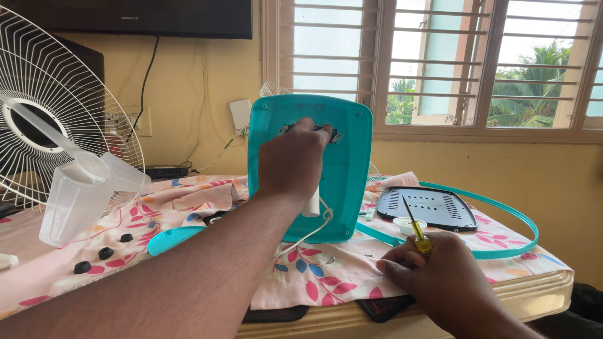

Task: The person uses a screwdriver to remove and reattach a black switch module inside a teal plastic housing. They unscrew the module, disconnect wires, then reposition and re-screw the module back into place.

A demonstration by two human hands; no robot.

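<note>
Gripping the upper part of the teal fan base (342,169), the left hand (294,162) sits at the centre of the frame, its fingers curled over a dark fitting near the base's top edge, knuckles toward the camera. That base stands upright on its edge on the floral cloth (320,273), its flat underside facing the viewer, with a white cord (312,231) trailing down from it onto the cloth. At lower right, the right hand (440,270) rests on the cloth with its fingers closed around a yellow-handled screwdriver (417,233), whose thin shaft points up and to the left. Small screws (330,259) lie on the cloth between the base and this hand.

Right of centre, a dark vented cover plate (427,207) lies flat, with a small white cap (408,225) just in front of it and a teal ring (502,235) curving around both. At far left stands a white wire fan guard (56,100), and in front of it clear plastic fan blades (81,188) lean over the cloth. Three black round feet (105,253) lie on the cloth at lower left, near a teal curved piece (173,238). A barred window (440,63) fills the upper right, and a dark screen (138,16) hangs at the top left.
</note>
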